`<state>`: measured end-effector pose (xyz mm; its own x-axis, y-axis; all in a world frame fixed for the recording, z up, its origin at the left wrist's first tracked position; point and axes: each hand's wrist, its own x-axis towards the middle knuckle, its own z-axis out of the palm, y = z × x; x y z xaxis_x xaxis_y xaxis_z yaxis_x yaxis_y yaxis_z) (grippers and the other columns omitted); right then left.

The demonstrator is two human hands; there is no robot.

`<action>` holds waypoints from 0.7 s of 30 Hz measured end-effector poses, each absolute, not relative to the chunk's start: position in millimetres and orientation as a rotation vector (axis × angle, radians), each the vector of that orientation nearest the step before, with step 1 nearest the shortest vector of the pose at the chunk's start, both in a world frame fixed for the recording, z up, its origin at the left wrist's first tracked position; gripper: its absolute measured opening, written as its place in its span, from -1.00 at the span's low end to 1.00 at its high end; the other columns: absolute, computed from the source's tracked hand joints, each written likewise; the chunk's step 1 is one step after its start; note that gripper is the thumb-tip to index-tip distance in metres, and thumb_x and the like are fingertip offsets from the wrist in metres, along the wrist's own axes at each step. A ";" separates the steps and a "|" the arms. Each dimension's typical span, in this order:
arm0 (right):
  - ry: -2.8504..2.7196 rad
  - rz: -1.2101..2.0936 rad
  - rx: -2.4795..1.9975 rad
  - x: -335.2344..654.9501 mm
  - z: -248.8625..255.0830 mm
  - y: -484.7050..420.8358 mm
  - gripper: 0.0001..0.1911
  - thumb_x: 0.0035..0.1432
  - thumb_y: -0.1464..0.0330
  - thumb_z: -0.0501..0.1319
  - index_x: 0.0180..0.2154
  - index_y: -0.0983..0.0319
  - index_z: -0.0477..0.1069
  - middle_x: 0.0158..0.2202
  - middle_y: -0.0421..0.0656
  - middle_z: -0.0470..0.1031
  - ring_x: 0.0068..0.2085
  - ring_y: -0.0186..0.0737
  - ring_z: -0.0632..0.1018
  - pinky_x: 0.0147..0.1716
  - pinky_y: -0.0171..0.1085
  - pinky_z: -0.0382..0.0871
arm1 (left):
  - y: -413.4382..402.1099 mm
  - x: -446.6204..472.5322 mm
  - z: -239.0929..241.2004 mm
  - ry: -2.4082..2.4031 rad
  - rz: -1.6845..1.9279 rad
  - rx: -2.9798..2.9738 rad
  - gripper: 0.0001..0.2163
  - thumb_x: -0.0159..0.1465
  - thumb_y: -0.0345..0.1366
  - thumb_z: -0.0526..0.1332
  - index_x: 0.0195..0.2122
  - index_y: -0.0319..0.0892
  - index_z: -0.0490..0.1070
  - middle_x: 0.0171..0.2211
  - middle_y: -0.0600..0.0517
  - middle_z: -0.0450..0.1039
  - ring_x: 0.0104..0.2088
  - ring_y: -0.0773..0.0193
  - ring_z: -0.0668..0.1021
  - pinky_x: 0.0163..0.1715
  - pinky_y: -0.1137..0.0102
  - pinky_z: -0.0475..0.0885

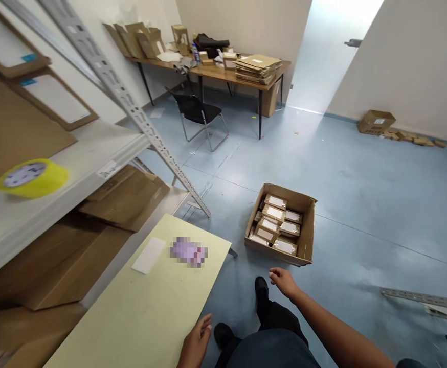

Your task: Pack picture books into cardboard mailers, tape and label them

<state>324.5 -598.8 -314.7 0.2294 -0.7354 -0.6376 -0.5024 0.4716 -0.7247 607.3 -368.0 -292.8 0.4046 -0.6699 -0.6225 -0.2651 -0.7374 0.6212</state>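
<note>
My left hand (196, 341) rests at the near edge of a pale yellow table (139, 312), fingers together and holding nothing. My right hand (282, 281) hangs out over the blue floor, fingers loosely curled and empty, just short of an open cardboard box (307, 230). That box sits on the floor and holds several small brown packets with white labels (274, 212). A white slip (149, 255) and a blurred purple item (188, 251) lie on the table. My dark shoes (262, 289) show below.
A white shelf unit (93, 148) on the left carries flat cardboard and a yellow tape roll (31, 177). A black chair (198, 112) and a wooden desk (227, 74) piled with boxes stand at the back. A metal rail (423, 299) lies on the floor right.
</note>
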 end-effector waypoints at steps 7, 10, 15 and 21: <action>1.147 -0.207 -1.374 424.3 -286.0 -546.8 -0.51 0.06 0.12 0.23 -0.08 0.32 0.58 -0.19 0.02 0.68 -0.24 -0.02 0.68 -0.12 -0.07 0.53 | -252.8 637.4 -286.1 -0.509 -0.952 2.380 -0.55 0.22 -0.04 0.00 0.00 -0.08 0.50 0.05 -0.04 0.60 0.06 0.04 0.62 0.04 0.24 0.56; 1.000 -0.169 -1.466 464.2 -272.2 -513.3 -0.50 0.10 0.08 0.23 -0.06 0.28 0.58 -0.24 -0.03 0.69 -0.19 0.01 0.67 -0.09 -0.05 0.53 | -202.8 642.5 -294.1 -0.445 -0.801 2.421 -0.57 0.22 -0.07 -0.01 -0.03 -0.09 0.51 0.06 -0.07 0.58 0.07 0.01 0.61 0.08 0.18 0.54; 0.813 -0.081 -1.660 512.8 -258.8 -459.8 -0.53 0.16 0.06 0.21 -0.04 0.21 0.59 -0.05 -0.03 0.66 -0.03 0.03 0.65 0.01 -0.08 0.49 | -138.4 636.1 -314.2 -0.392 -0.548 2.521 -0.59 0.18 -0.19 0.02 0.00 -0.10 0.47 0.13 -0.08 0.51 0.24 0.02 0.47 0.28 0.13 0.36; 0.719 0.161 -1.959 554.4 -267.9 -432.4 -0.55 0.15 0.26 0.22 0.07 0.23 0.54 0.12 0.04 0.56 0.13 0.05 0.57 0.14 -0.07 0.42 | -113.0 606.9 -328.6 -0.300 -0.608 2.665 -0.44 0.18 -0.29 0.05 0.23 -0.30 0.31 0.35 -0.24 0.26 0.39 -0.03 0.26 0.36 0.12 0.22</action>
